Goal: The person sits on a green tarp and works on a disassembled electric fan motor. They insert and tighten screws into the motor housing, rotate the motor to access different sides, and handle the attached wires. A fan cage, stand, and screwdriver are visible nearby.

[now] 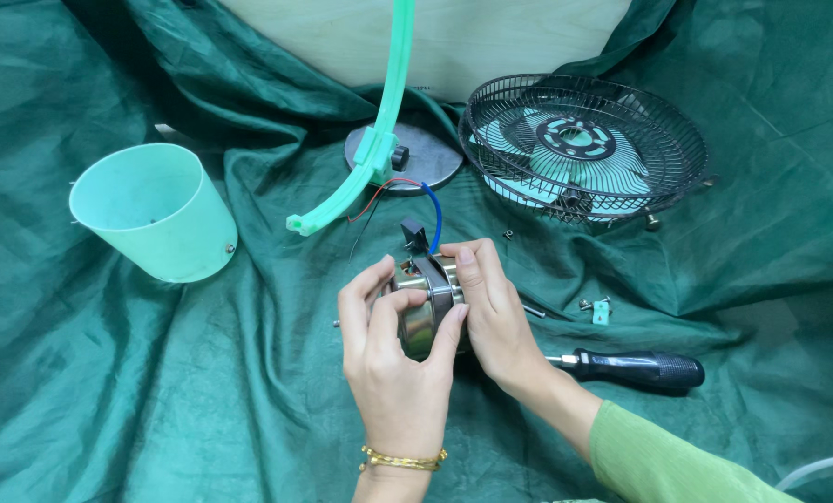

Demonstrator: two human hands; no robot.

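Both hands hold a small metal motor (pixel 426 307) above the green cloth (pixel 109 391) that covers the table. The left hand (pixel 398 359) wraps its fingers around the near side of the motor, thumb on top, in a closed grip on the shiny round body. The right hand (pixel 491 312) comes from the right in a light green sleeve (pixel 658 456) and also closes its grip on the motor, with the fingertips on the upper edge. A dark part sticks up from the top of the motor, and red and blue wires (pixel 416 200) run from it toward the back.

Behind the hands lies a round grey base plate (pixel 430 154), and a curved mint green arm (pixel 379 140) rises from it. To the right of the plate lies a black wire fan guard (pixel 584 149) with mint blades inside. On the left, a mint green plastic cup-shaped cover (pixel 151 210) lies tilted on the cloth, well apart from the hands. A screwdriver with a black handle (pixel 635 368) lies just right of the right wrist. A small mint clip with screws (pixel 600 309) lies near it on the cloth. A gold bracelet (pixel 402 458) sits on the left wrist.
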